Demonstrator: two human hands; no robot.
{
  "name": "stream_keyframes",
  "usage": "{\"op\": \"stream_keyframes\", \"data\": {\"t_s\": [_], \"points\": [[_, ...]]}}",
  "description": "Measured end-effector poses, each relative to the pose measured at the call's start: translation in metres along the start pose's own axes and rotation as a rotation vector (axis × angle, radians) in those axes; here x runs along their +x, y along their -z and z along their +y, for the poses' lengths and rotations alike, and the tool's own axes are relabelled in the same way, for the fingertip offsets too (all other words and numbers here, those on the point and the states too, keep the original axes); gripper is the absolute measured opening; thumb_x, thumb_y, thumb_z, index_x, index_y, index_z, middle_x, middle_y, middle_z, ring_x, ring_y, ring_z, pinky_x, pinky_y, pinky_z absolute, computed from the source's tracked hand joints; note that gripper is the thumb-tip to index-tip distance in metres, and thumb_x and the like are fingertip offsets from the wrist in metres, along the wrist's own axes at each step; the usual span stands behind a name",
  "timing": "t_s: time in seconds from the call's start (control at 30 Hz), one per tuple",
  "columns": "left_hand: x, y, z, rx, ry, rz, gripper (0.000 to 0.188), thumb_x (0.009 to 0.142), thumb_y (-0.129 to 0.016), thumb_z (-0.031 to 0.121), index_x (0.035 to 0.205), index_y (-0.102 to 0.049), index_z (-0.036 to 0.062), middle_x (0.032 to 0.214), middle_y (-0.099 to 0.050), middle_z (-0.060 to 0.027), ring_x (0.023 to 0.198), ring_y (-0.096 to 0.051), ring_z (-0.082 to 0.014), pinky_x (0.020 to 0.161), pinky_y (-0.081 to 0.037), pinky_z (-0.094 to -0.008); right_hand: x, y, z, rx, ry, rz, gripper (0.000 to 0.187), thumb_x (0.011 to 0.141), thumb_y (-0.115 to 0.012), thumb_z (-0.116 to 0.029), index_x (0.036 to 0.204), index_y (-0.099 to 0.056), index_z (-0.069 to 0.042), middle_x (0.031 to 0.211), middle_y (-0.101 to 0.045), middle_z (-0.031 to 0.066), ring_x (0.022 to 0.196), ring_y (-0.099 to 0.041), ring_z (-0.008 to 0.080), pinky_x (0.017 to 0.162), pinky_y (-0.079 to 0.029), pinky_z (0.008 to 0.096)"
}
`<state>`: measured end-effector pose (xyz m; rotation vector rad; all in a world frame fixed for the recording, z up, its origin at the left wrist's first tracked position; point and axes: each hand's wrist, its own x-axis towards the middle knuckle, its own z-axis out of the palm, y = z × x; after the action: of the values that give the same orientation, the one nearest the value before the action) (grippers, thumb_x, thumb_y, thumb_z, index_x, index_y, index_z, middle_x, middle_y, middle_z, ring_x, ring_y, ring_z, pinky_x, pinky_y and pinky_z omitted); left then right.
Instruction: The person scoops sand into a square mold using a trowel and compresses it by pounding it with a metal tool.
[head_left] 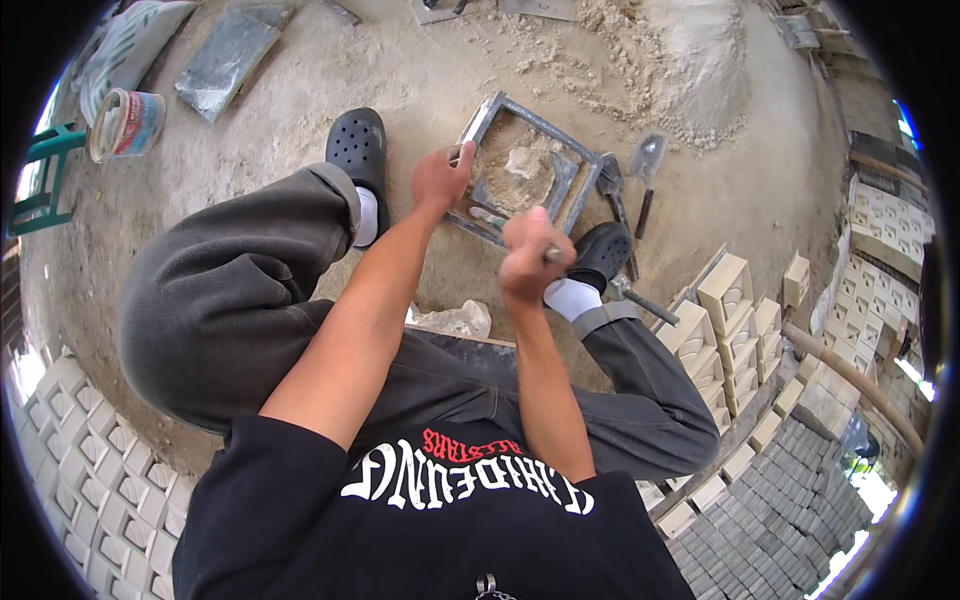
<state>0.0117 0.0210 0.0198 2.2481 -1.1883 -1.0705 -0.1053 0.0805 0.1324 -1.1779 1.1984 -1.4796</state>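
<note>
A square grey mould frame (548,128) lies on the ground between my feet, with loose sandy mix (520,170) and an angled inner piece inside it. My left hand (443,180) is closed on the frame's left edge. Over the near side of the frame, my right hand (533,258) is wrapped round the handle of a hand tool. The handle's end shows below the fist, and a thin part points toward the mix; the hand hides the tool's kind. Right of the frame lie a trowel (611,182) and another flat-bladed tool (648,158).
A heap of pale sand (700,85) rises at the far right. Stacked cast blocks (728,310) stand near my right foot, more blocks (95,470) at lower left. A bucket (127,125) and green stool (45,180) are at far left. A rod (645,303) lies by my right shoe.
</note>
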Motion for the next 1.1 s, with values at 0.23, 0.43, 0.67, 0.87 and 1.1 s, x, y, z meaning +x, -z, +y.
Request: {"op": "stream_keyframes", "data": {"t_s": [0.23, 0.43, 0.67, 0.87, 1.1], "points": [[-0.002, 0.005, -0.004, -0.007, 0.002, 0.003, 0.052, 0.092, -0.044, 0.059, 0.105, -0.073, 0.0175, 0.093, -0.071, -0.0148, 0.089, -0.067, -0.0355, 0.08, -0.052, -0.0437, 0.016, -0.011, -0.034, -0.004, -0.162, 0.04, 0.045, 0.097, -0.047, -0.009, 0.053, -0.038, -0.003, 0.048, -0.04, -0.0013, 0.046, -0.034, 0.0067, 0.044, -0.023, 0.0291], [-0.001, 0.002, 0.0, -0.034, -0.01, 0.021, 0.053, 0.092, -0.045, 0.059, 0.105, -0.073, 0.0166, 0.094, -0.071, -0.015, 0.09, -0.067, -0.0355, 0.081, -0.052, -0.0432, 0.02, -0.006, -0.018, -0.029, -0.227, -0.003, 0.047, 0.097, -0.048, -0.011, 0.052, -0.036, -0.005, 0.05, -0.039, -0.0027, 0.046, -0.033, 0.0058, 0.044, -0.021, 0.0273], [-0.005, -0.001, 0.0, -0.076, -0.014, 0.011, 0.053, 0.093, -0.044, 0.057, 0.105, -0.073, 0.0151, 0.096, -0.071, -0.0146, 0.091, -0.067, -0.0358, 0.081, -0.051, -0.0437, 0.019, 0.012, -0.02, 0.087, -0.21, 0.046, 0.048, 0.098, -0.048, -0.014, 0.052, -0.034, -0.008, 0.05, -0.037, -0.0023, 0.045, -0.03, 0.0062, 0.043, -0.022, 0.0272], [0.006, -0.001, -0.008, -0.076, -0.03, 0.036, 0.053, 0.093, -0.044, 0.057, 0.106, -0.073, 0.0151, 0.096, -0.071, -0.0151, 0.091, -0.067, -0.0363, 0.08, -0.051, -0.0439, 0.04, 0.028, -0.042, 0.145, -0.211, 0.053, 0.048, 0.097, -0.05, -0.012, 0.051, -0.038, -0.007, 0.05, -0.039, -0.0029, 0.046, -0.033, 0.0064, 0.044, -0.024, 0.0273], [0.002, -0.006, -0.009, -0.061, -0.021, 0.023, 0.053, 0.093, -0.044, 0.058, 0.105, -0.073, 0.0157, 0.094, -0.07, -0.0167, 0.09, -0.066, -0.0374, 0.08, -0.051, -0.0455, 0.036, 0.025, -0.031, 0.039, -0.321, 0.087, 0.05, 0.098, -0.049, -0.015, 0.051, -0.035, -0.009, 0.047, -0.036, -0.0014, 0.042, -0.032, 0.0096, 0.042, -0.022, 0.0298]]}}
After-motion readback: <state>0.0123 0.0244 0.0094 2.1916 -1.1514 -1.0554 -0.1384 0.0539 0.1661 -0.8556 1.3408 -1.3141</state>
